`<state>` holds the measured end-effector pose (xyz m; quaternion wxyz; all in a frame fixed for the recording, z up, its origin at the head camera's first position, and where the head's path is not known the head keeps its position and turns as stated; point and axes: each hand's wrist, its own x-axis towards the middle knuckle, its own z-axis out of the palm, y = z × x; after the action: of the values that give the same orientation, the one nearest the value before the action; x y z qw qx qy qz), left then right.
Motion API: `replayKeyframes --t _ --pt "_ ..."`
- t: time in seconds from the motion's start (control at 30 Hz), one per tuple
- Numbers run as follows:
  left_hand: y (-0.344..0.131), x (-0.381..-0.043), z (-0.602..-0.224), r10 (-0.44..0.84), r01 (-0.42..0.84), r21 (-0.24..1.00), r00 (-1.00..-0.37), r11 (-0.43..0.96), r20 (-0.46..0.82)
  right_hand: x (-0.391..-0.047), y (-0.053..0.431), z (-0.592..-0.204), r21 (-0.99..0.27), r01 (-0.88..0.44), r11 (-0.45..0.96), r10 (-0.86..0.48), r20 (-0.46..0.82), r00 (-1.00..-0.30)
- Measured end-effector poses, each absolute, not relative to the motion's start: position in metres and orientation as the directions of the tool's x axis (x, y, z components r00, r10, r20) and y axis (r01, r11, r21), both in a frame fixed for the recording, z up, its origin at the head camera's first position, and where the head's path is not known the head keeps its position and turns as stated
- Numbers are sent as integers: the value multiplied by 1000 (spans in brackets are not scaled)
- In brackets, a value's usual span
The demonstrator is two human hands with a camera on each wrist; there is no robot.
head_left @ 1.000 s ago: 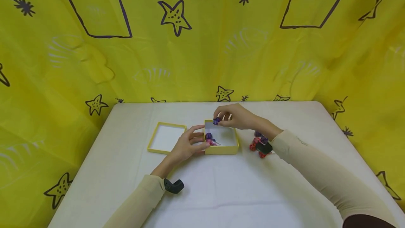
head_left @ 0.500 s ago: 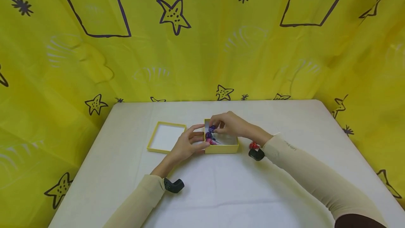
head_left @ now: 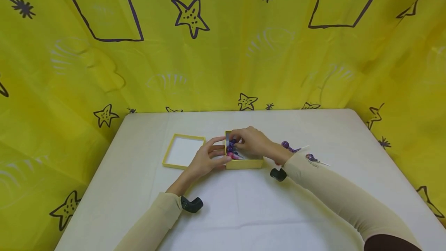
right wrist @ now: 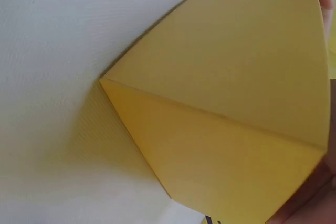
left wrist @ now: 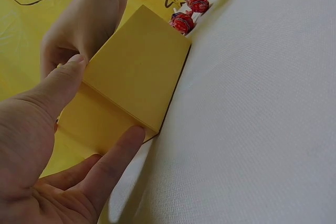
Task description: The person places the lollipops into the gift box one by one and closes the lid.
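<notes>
My left hand (head_left: 204, 160) holds the left end of a yellow box (head_left: 244, 164), its thumb at the near rim and other fingers along the end wall. Inside the box, my right hand (head_left: 252, 141) pinches a purple-wrapped lollipop (head_left: 232, 141) near the far left corner. Another purple lollipop (head_left: 230, 148) and a pink one (head_left: 230, 155) lie beside it along the left wall. The left wrist view shows the left fingers spread over the box's outer wall (left wrist: 139, 66). In the right wrist view the box wall (right wrist: 220, 61) hides the right fingertips.
The box's lid (head_left: 183, 151) lies inside up, left of the box. Right of the box, purple lollipops (head_left: 285, 144) lie on the white tablecloth (head_left: 244, 204), partly behind the right forearm. Red lollipops (left wrist: 182, 22) show in the left wrist view. A yellow curtain (head_left: 223, 49) hangs behind.
My right hand has lowered a purple lollipop from above the box into its left side. The right forearm has shifted left, uncovering purple lollipops on the table. The left hand has stayed put.
</notes>
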<state>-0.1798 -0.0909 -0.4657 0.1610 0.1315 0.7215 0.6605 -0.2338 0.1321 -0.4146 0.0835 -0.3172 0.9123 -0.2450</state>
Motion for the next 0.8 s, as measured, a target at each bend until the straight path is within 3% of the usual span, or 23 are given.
replayKeyframes --t 0.8 --pt "-91 -180 -467 400 -25 997 -915 75 -53 -237 125 -425 -460 -567 683 -626 31 -779"
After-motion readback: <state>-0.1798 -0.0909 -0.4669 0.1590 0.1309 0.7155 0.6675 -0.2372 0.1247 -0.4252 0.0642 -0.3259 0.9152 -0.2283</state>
